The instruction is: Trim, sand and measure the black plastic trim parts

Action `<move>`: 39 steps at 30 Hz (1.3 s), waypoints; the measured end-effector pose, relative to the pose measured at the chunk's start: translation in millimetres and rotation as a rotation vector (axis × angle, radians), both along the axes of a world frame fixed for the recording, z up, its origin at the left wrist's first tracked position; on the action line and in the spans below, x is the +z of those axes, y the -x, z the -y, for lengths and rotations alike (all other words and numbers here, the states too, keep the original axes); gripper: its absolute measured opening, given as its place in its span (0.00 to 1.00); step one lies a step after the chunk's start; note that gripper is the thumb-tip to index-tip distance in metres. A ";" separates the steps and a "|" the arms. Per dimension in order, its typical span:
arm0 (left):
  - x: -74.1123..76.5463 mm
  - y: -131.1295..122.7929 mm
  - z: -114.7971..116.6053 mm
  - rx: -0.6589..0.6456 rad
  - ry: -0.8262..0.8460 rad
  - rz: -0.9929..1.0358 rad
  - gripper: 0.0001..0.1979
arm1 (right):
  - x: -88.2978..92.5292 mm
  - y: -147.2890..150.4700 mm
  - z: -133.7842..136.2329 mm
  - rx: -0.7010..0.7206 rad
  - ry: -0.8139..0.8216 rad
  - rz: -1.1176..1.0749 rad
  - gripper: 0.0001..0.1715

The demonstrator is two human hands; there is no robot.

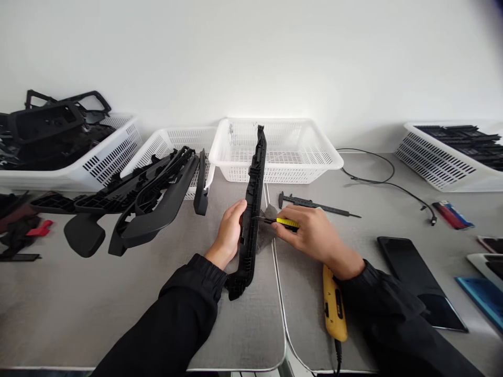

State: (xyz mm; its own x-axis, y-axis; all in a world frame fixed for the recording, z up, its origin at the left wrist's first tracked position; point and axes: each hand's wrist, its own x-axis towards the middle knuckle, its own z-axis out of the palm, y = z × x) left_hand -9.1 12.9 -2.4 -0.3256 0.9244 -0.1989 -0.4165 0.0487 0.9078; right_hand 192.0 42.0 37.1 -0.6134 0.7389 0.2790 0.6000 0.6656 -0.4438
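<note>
Above the grey table (236, 335), the left hand (229, 230) holds a long black plastic trim piece (254, 193), its thumb on the edge, other fingers hidden behind, probably so the ribbed side faces the right hand (306, 226), which pinches a yellow utility knife (288, 223). The far-left basket (112, 159) carries black frame panels (45, 123); the far-right basket (432, 162), slim black parts (463, 139).

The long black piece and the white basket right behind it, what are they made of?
The long black piece looks like hard, matte plastic: dull surface, moulded-looking ribs. The white basket is probably smooth, slightly shiny plastic, judging by its rounded rim and slotted walls.
</note>
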 end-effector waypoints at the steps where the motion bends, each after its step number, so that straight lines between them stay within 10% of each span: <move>1: 1.0 -0.1 0.8 -0.009 -0.003 0.006 0.14 | 0.2 0.1 0.2 0.007 -0.004 0.010 0.14; 39: 12.3 -2.7 4.4 -0.097 -0.024 0.064 0.21 | 5.8 -2.6 0.4 -0.116 -0.085 -0.026 0.14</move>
State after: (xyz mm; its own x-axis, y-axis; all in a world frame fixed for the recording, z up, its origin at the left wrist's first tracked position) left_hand -6.4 8.5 9.8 -0.2215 0.9557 -0.1937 -0.4680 0.0701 0.8809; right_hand 194.5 41.5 42.9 -0.5168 0.7773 0.3587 0.6642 0.6284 -0.4050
